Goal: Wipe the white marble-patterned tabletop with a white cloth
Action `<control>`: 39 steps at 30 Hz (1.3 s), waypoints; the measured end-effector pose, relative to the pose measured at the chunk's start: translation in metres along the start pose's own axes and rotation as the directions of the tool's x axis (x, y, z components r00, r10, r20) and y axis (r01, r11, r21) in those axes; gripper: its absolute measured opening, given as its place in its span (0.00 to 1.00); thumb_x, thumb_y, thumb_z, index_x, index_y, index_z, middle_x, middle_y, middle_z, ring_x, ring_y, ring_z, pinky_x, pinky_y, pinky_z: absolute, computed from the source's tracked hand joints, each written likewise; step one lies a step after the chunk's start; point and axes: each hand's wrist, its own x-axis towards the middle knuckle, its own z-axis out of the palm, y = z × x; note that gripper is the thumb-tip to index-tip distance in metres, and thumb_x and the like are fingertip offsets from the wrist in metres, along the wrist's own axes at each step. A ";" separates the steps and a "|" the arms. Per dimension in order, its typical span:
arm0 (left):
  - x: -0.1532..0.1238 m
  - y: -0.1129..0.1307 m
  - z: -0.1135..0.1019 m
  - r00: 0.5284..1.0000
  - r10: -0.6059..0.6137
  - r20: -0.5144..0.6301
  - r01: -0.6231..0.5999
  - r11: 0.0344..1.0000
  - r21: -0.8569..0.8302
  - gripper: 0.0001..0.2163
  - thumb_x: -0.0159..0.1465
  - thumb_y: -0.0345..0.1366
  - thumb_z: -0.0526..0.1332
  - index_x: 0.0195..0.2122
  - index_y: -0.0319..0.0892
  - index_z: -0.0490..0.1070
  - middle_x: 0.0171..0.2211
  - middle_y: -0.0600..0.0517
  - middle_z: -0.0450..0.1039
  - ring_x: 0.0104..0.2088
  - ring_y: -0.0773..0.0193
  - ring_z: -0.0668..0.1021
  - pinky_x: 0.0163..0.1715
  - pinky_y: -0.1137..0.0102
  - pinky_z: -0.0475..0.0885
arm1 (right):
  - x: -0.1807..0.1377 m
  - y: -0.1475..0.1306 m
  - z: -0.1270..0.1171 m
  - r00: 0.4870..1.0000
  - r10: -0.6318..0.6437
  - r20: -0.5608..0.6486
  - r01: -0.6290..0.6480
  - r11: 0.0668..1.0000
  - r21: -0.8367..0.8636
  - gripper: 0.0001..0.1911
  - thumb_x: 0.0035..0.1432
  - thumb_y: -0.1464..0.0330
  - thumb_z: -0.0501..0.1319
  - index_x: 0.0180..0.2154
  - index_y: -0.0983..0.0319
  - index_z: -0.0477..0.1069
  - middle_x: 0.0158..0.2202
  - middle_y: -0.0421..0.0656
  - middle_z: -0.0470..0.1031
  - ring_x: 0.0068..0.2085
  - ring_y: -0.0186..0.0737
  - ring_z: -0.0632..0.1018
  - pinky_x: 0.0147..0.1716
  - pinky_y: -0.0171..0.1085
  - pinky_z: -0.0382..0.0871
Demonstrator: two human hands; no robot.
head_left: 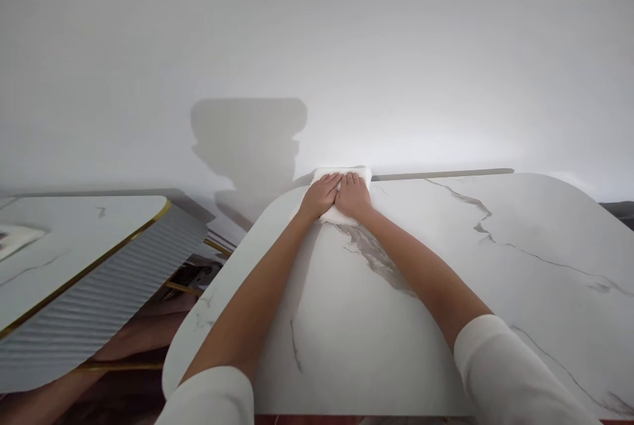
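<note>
A white folded cloth (339, 216) lies on the far edge of a white marble-patterned table (341, 319), close to the wall. My left hand (319, 197) rests flat on the cloth with its fingers stretched forward. Beside it, my right hand (353, 195) presses flat on the same cloth, and the two hands touch at the thumbs. Both arms reach straight out over the tabletop. Parts of the cloth are hidden under the palms.
A plain pale wall (396, 55) rises behind the table and carries a shadow (250, 131). At left stands a marble-topped cabinet (94, 233) with a gold edge and ribbed side. A dark patterned surface (198, 273) shows in the gap between them.
</note>
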 end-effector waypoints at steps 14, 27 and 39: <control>-0.008 0.022 -0.001 0.985 0.172 -0.023 -0.171 0.984 0.041 0.25 0.65 0.33 0.41 0.61 0.32 0.57 0.61 0.41 0.60 0.64 0.55 0.58 0.63 0.55 0.52 | -0.026 0.007 -0.012 0.999 0.034 -0.015 -0.036 0.996 -0.086 0.29 0.65 0.68 0.44 0.62 0.79 0.51 0.65 0.58 0.52 0.65 0.52 0.54 0.61 0.46 0.45; -0.089 0.067 -0.035 0.980 0.198 -0.012 -0.197 0.978 0.062 0.24 0.65 0.32 0.41 0.62 0.33 0.56 0.61 0.41 0.61 0.64 0.55 0.58 0.62 0.52 0.54 | -0.107 -0.040 -0.025 0.999 0.009 -0.034 -0.011 0.997 -0.072 0.29 0.64 0.68 0.46 0.61 0.80 0.52 0.64 0.60 0.53 0.64 0.55 0.55 0.61 0.48 0.48; -0.194 0.115 -0.078 0.994 0.109 0.030 -0.110 0.992 0.053 0.25 0.67 0.34 0.40 0.64 0.37 0.52 0.64 0.44 0.55 0.64 0.57 0.57 0.63 0.53 0.53 | -0.200 -0.098 -0.034 0.995 -0.058 -0.075 0.057 0.998 -0.017 0.30 0.62 0.67 0.49 0.60 0.83 0.54 0.63 0.65 0.54 0.63 0.59 0.56 0.60 0.51 0.49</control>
